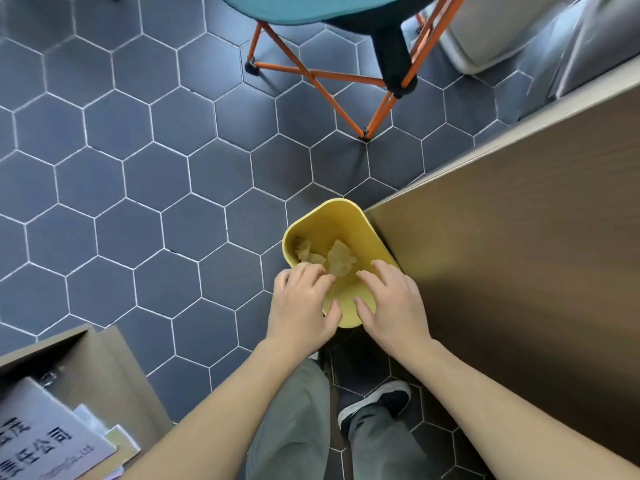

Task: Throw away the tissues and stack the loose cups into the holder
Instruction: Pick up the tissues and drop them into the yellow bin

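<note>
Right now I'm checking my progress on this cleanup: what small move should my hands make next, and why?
Probably lift both hands up and away from the yellow plastic bin. The crumpled tissues already lie inside it, and the left hand and right hand hover open over its rim, seemingly holding nothing. No cups are in view, so turning back to the brown wooden table seems sensible.

Both bare forearms reach down over the yellow bin (332, 220); left hand (303, 306) and right hand (391, 306) hover at its near rim, fingers spread, seemingly empty.
</note>
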